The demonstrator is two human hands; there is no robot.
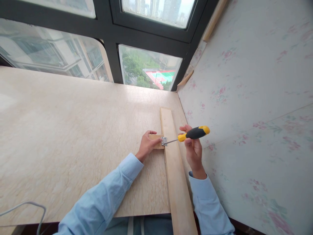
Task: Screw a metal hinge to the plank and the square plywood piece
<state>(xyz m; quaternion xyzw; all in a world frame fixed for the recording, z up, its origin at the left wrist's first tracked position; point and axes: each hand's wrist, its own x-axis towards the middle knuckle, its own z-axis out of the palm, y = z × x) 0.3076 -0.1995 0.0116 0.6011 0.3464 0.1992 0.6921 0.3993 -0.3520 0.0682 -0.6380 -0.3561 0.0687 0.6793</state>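
Observation:
My left hand (146, 146) is closed around a small wooden block (157, 138) that lies on the marble-patterned table (73, 130), pressed against the side of a long wooden plank (174, 163). A small metal bracket (164, 141) sits where block and plank meet. My right hand (193, 147) grips a screwdriver (194, 133) with a yellow and black handle. Its thin metal shaft points left, with the tip on the bracket. Both arms wear light blue sleeves.
The plank runs along the table's right edge, close to a wall (256, 98) with floral wallpaper. A dark-framed window (146, 36) stands behind the table. A thin grey cable (34, 205) curls at the near left edge.

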